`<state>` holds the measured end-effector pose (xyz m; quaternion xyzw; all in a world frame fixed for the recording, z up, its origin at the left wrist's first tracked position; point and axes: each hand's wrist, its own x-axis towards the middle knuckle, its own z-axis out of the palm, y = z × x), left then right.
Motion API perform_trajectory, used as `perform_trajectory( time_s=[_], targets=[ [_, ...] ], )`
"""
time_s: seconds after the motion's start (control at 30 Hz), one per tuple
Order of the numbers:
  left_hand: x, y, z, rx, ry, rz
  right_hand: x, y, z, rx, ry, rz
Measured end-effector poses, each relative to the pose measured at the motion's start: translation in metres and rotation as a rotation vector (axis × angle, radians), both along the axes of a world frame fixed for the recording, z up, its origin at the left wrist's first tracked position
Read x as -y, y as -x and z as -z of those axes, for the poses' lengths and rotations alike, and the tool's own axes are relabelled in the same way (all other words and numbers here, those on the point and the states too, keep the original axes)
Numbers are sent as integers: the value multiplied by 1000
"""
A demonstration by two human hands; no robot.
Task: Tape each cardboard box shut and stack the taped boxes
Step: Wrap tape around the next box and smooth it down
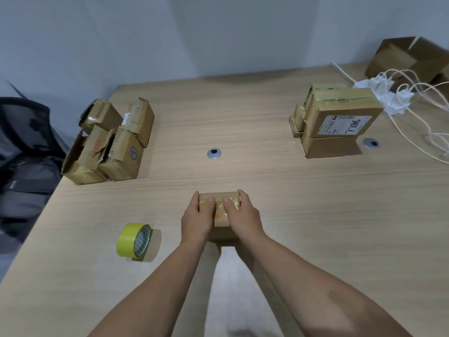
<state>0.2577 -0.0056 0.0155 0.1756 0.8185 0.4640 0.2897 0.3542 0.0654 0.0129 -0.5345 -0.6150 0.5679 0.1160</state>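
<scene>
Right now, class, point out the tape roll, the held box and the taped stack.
tape roll [127, 237]: head view, yellow outer band.
held box [219, 205]: head view, taped top.
taped stack [345, 125]: head view, labelled face.

The near cardboard box [222, 227] is showing matt brown card under glossy, wrinkled clear tape [220, 210]. The yellow tape roll [128, 237] at near left is gleaming smooth, and the wood-grain table [243, 117] is looking matt.
</scene>
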Motion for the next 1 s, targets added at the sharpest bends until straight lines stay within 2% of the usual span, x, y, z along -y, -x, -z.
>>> perform_trajectory(
  time_s=[0.17, 0.4, 0.53, 0.8, 1.0],
  targets=[
    [9, 0, 4, -152, 60, 62, 6, 4, 4, 36, -45, -3],
    [9, 7, 10, -26, -64, -16, 5, 2, 8, 75, -95, -41],
    [9, 8, 11, 120, -148, -87, 5, 2, 10, 61, -82, -30],
    [10, 17, 11, 277, -186, -105, 2, -2, 9, 30, -76, 3],
    [20, 11, 5, 106, -52, 134, 5, -8, 13, 42, -32, -78]
  ],
)
